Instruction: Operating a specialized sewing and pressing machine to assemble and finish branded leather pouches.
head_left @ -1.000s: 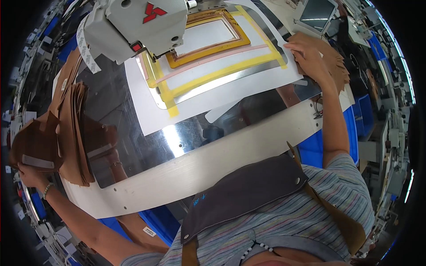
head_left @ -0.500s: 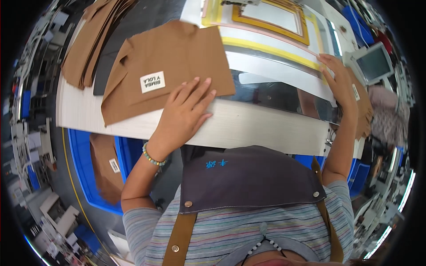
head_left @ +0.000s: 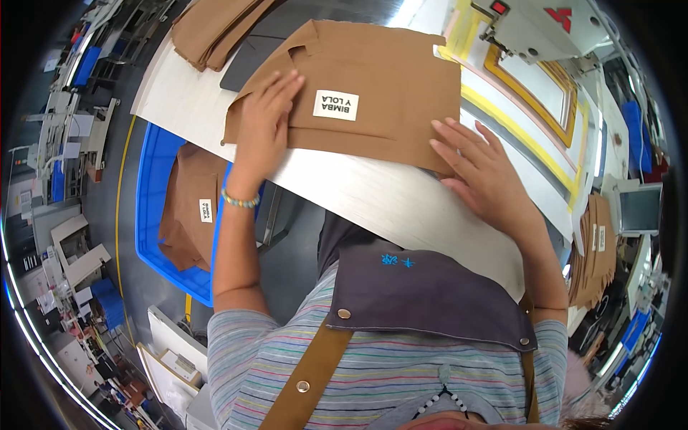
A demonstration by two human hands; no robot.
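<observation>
A brown fabric panel (head_left: pixel 387 79) lies on the pale worktable (head_left: pixel 344 175), with a white label (head_left: pixel 336 105) on its face. My left hand (head_left: pixel 266 118) rests flat over the panel's left side, fingers extended. At its lower right corner, the fingertips of my right hand (head_left: pixel 484 168) touch the edge, fingers spread. Neither hand grips the cloth. A fold shows at the panel's upper left, and a crease runs along its near edge.
A sewing machine head (head_left: pixel 548 29) stands at the far right above a yellow frame (head_left: pixel 566 122). Brown panels are stacked at the far left (head_left: pixel 215 32) and right (head_left: pixel 595 251). Left of me, a blue bin (head_left: pixel 147 215) holds a labelled brown piece (head_left: pixel 188 208).
My right hand has come from the right side of the table to the panel's right corner. My left hand has shifted to its left side. The panel lies flatter; my view has turned.
</observation>
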